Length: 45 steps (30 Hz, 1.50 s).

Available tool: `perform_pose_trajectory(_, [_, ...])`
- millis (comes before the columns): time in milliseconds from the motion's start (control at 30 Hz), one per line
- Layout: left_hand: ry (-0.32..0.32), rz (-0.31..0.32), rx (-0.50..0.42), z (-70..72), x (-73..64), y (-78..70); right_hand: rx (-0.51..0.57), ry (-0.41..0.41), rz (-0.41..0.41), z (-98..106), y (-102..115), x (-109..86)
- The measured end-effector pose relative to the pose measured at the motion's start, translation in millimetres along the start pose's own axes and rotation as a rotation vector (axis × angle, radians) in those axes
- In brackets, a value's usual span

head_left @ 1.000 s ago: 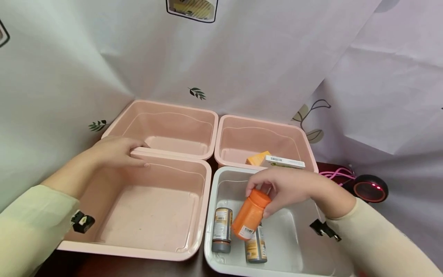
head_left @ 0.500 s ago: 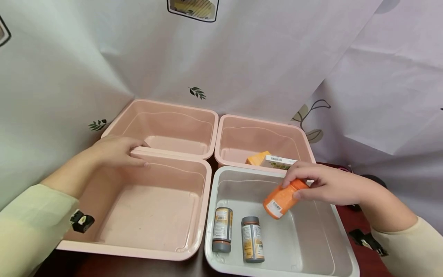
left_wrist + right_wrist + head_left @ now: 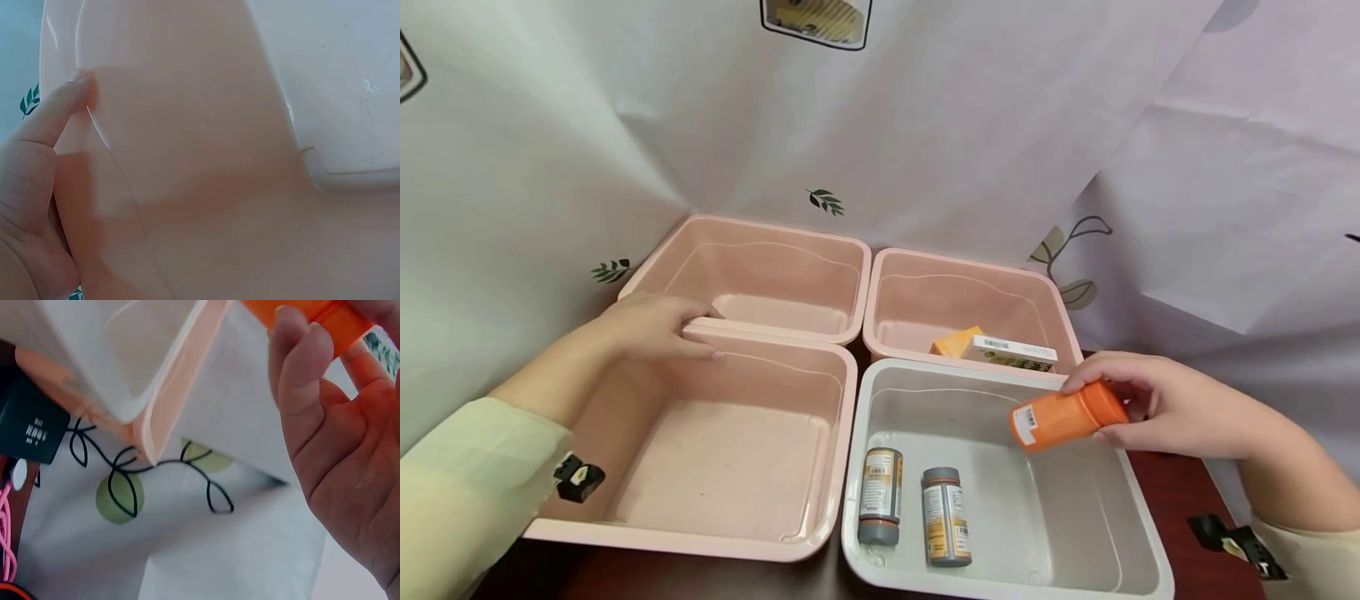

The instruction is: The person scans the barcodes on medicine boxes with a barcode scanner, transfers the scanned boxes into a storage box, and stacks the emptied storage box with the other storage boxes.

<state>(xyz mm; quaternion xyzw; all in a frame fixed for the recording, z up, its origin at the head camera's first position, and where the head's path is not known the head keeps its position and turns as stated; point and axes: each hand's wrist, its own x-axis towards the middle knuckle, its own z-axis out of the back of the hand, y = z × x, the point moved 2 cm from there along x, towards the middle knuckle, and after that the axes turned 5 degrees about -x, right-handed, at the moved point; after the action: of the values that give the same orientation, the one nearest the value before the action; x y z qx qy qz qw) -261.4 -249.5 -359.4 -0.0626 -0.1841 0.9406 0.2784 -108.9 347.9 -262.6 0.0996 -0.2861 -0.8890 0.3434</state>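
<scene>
My right hand (image 3: 1180, 408) holds an orange plastic bottle (image 3: 1056, 418) by its capped end, thumb below and fingers above. The bottle lies nearly sideways over the right part of the light grey bin (image 3: 861, 433), its labelled base pointing left. In the right wrist view, fingers (image 3: 300, 369) curl at the orange bottle, mostly cropped at the top. My left hand (image 3: 651, 327) grips the far rim of the front pink bin (image 3: 846, 433); in the left wrist view its thumb (image 3: 59, 109) presses the inner wall. Two grey-capped bottles, one left (image 3: 880, 496) and another (image 3: 946, 517), lie inside the grey bin.
Behind stand two more pink bins, left (image 3: 775, 233) and right (image 3: 970, 262). The right one contains a yellow box (image 3: 955, 342) and a white box (image 3: 1013, 352). A patterned white sheet (image 3: 925, 125) backs everything. A dark box (image 3: 34, 422) and pink cable (image 3: 6, 537) show in the right wrist view.
The right hand has carried the orange bottle rightward, from above the two grey-capped bottles to the bin's right side, turning it from upright-tilted to nearly level. The left hand has stayed put.
</scene>
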Motion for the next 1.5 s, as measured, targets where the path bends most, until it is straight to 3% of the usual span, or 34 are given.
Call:
perform_pose_trajectory(167, [-0.006,0.002,0.003,0.8,-1.7,1.3,0.052,-0.079,-0.089,6,-8,-13.5])
perform_pose_trajectory(333, [-0.008,0.004,-0.013,0.7,-1.3,-1.3,0.038,-0.166,-0.176,12,-20,-30.0])
perform_pose_trajectory(700, [0.000,0.004,-0.006,-0.8,-1.0,0.9,-0.065,-0.313,-0.417,28,-41,-62.0])
perform_pose_trajectory(1033, [0.005,0.013,-0.011,-2.1,-1.2,0.3,-0.058,-0.425,-0.478,37,-62,-84.7])
perform_pose_trajectory(1167, [0.006,0.013,-0.015,-2.3,-1.0,-0.4,-0.083,-0.475,-0.550,38,-72,-93.1])
perform_pose_trajectory(1333, [0.006,0.012,-0.009,-2.1,-0.4,0.0,-0.168,-0.475,-0.685,35,-83,-104.3])
perform_pose_trajectory(1500, [0.004,0.016,0.008,-2.2,0.3,0.3,-0.213,-0.396,-0.808,29,-98,-117.3])
